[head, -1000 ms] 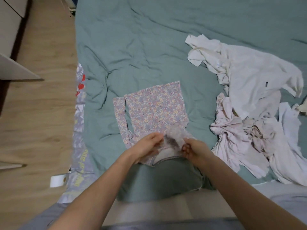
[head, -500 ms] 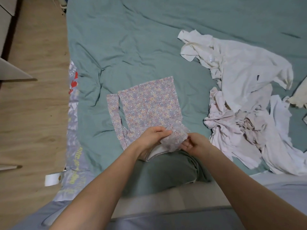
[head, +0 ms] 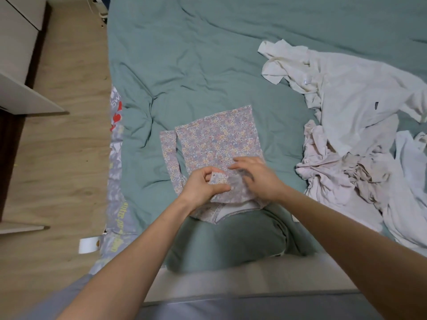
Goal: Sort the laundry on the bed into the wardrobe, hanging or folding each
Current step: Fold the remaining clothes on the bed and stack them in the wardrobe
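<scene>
Laundry, sorted by size. Bed (head: pixel 208 54): teal cover, rumpled, carrying all items. Pale garment heap (head: pixel 360 135): white, cream and pink pieces, tangled, along the bed's right edge. Floral top (head: pixel 217 139): small-flower print, laid flat near the bed's near edge, one strap lying along its left side, its near end bunched. Left hand (head: pixel 203 188): grip closed, thumb and fingers pinching a fold of the floral top's near end. Right hand (head: pixel 256 176): blurred, fingers spread and loosely bent over the same fabric, touching it.
</scene>
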Demonstrator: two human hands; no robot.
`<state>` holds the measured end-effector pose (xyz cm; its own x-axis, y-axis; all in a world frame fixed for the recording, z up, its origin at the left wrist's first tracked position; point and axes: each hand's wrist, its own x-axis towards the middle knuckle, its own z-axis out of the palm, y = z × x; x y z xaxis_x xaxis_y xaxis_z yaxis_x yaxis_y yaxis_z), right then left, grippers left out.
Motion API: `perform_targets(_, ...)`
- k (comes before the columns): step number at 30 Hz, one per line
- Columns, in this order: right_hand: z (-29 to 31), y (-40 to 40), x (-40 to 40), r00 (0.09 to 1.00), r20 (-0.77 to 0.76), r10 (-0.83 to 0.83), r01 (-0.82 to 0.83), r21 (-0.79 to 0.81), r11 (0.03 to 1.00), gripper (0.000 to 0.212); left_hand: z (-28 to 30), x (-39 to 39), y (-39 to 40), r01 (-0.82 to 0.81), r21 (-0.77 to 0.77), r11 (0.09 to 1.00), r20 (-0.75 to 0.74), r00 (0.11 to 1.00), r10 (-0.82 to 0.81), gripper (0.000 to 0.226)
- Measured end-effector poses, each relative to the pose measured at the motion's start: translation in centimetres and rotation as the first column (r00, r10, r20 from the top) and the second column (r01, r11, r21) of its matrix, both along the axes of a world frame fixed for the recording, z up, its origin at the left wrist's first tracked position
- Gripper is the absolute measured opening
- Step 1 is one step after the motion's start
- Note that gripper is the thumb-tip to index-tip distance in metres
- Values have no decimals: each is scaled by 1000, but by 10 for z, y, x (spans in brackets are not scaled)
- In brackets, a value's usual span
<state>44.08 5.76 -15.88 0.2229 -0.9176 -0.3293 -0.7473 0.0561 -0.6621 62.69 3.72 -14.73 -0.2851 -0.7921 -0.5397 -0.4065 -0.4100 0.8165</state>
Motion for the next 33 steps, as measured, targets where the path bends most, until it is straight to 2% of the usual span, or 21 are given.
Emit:
perform_targets(2,-10,-17,3,985,-62,164,-160,64,985,30,-1,9,1,-32,-39,999,-39,999,31,33)
perform_targets(4,-19,-31,6,977,-83,197,-187,109,976,9,-1,20,2,-88,-71,994,-64,994,83,26)
perform_targets(5,-23,-36,6,978,-89,190,-180,115,977,7,-5,26,2,-136,-72,988,-61,989,132,19)
perform_targets(6,-27,-40,5,978,-93,186,-175,114,978,9,-11,32,2,-197,-78,977,-64,979,193,14)
perform_targets(10,-44,-50,-5,947,-203,248,-223,138,965,7,-42,45,-4,-396,-256,882,100,897,431,43)
perform_targets(11,-51,-51,-9,929,-251,271,-237,157,959,11,-48,45,-6,-410,-291,864,129,878,460,42)
perform_targets(14,-73,-53,-24,871,-409,272,-226,159,961,28,-68,44,-9,-439,-329,836,176,841,511,19)
perform_targets(16,-87,-53,-36,836,-484,259,-212,151,966,26,-83,43,-9,-412,-346,843,239,830,503,19)
perform_targets(19,-102,-52,-48,829,-497,257,-206,156,966,11,-107,41,-13,-378,-380,844,290,818,497,21)
perform_targets(23,-114,-55,-60,824,-546,152,-154,43,987,7,-131,37,-22,-341,-422,840,328,807,492,21)
perform_targets(28,-109,-32,-66,945,-327,9,-90,-234,968,11,-145,38,-23,-269,-459,847,352,821,451,31)
perform_targets(31,-99,-1,-75,899,-376,225,-323,-222,920,24,-146,41,-15,-89,-503,860,418,845,332,22)
perform_targets(33,-102,17,-82,841,-429,329,-440,-191,877,19,-145,42,-11,-29,-507,861,439,851,287,9)
